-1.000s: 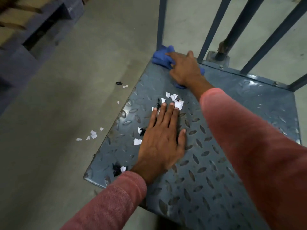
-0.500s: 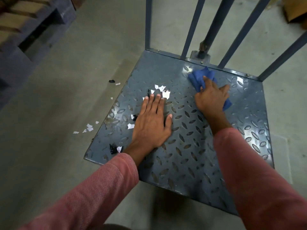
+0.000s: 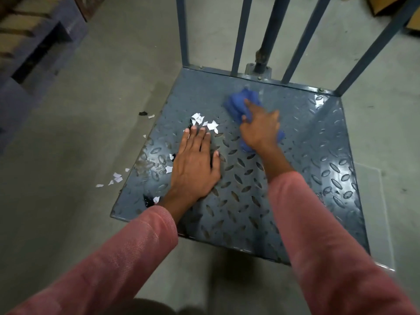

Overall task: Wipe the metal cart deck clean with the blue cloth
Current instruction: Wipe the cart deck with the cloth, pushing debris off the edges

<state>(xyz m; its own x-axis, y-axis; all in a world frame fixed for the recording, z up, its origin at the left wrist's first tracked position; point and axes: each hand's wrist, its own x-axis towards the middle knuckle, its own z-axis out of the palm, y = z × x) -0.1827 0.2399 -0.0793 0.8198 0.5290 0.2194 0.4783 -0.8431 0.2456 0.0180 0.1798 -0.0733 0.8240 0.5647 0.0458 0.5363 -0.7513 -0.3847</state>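
Note:
The grey-blue metal cart deck [image 3: 318, 169] has a raised tread pattern and fills the middle of the view. My right hand [image 3: 260, 129] presses the crumpled blue cloth [image 3: 241, 103] flat on the far middle of the deck. My left hand [image 3: 195, 164] lies palm down, fingers spread, on the left half of the deck. White paper scraps [image 3: 205, 122] and small black bits lie just beyond its fingertips and to its left. More scraps [image 3: 151, 200] sit at the deck's near left corner.
Upright blue bars [image 3: 239, 35] and a round post [image 3: 269, 35] rise from the deck's far edge. Paper scraps [image 3: 116, 178] and a black bit [image 3: 143, 113] lie on the concrete floor left of the cart. A dark pallet stack [image 3: 34, 48] stands at the far left.
My right hand has carried the cloth from the far left corner rightward along the back, then slightly back left toward the middle. My left hand has stayed flat on the deck.

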